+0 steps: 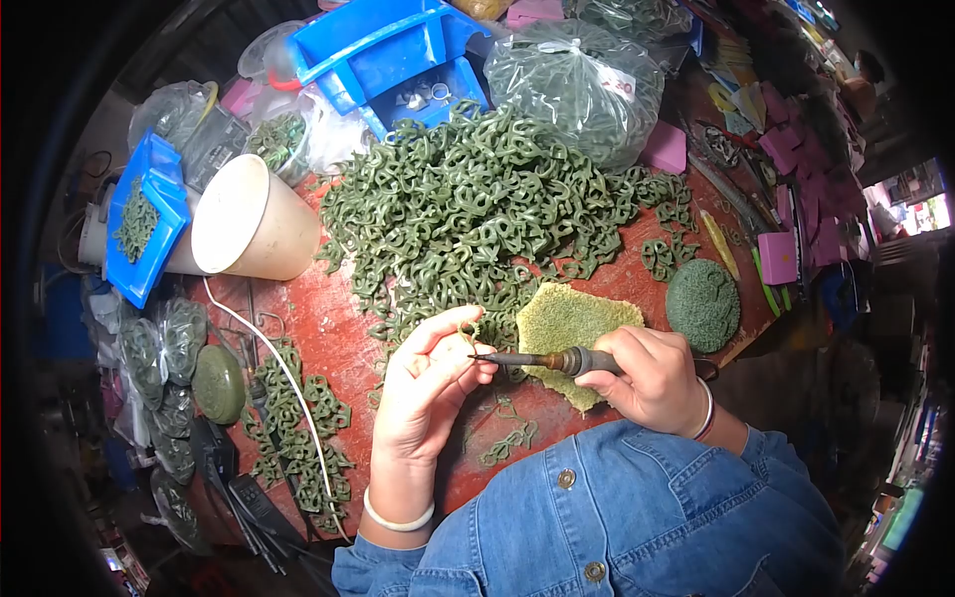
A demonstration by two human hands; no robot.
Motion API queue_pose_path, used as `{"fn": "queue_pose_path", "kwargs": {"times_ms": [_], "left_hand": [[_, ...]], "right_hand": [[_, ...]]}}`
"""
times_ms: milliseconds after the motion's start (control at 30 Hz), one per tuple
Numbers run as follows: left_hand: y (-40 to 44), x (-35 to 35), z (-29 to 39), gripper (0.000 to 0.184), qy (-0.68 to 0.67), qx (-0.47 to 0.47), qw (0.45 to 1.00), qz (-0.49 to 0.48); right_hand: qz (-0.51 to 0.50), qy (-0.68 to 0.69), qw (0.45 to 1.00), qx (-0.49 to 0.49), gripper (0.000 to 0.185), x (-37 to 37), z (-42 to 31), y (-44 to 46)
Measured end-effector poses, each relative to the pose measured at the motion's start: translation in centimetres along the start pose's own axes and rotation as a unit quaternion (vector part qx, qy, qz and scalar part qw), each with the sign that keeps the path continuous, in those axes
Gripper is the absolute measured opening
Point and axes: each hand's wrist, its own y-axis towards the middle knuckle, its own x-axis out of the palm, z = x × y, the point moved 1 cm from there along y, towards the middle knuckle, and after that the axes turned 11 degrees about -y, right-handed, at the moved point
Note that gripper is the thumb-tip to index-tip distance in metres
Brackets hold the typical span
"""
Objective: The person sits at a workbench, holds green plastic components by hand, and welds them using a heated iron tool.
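Observation:
My left hand pinches a small looped green piece between thumb and fingertips. It resembles the many pieces in the pile. Closed around a dark handle, my right hand holds a soldering iron, its thin tip pointing left. The tip meets the left fingertips, close to the small piece; whether it touches the piece I cannot tell. Beneath the iron lies a yellow-green textured cloth. A large heap of looped green pieces spreads behind both hands, and a few thin green bits lie in front.
To the left stand a white bucket and a blue tray. Blue bins and a filled plastic bag are at the back. A round green pad sits on the right. A white cable crosses the left side.

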Motion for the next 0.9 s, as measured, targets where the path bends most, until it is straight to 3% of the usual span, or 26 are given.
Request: {"fn": "queue_pose_path", "kwargs": {"times_ms": [233, 900], "left_hand": [[0.0, 0.15, -0.03, 0.047, 0.016, 0.003, 1.0, 0.002], [-0.17, 0.75, -0.13, 0.042, 0.088, 0.006, 0.996, -0.001]], "right_hand": [[-0.005, 0.064, 0.997, 0.037, 0.031, -0.09, 0.27, -0.19], [0.014, 0.014, 0.999, 0.033, 0.032, 0.34, -0.13, 0.22]]}}
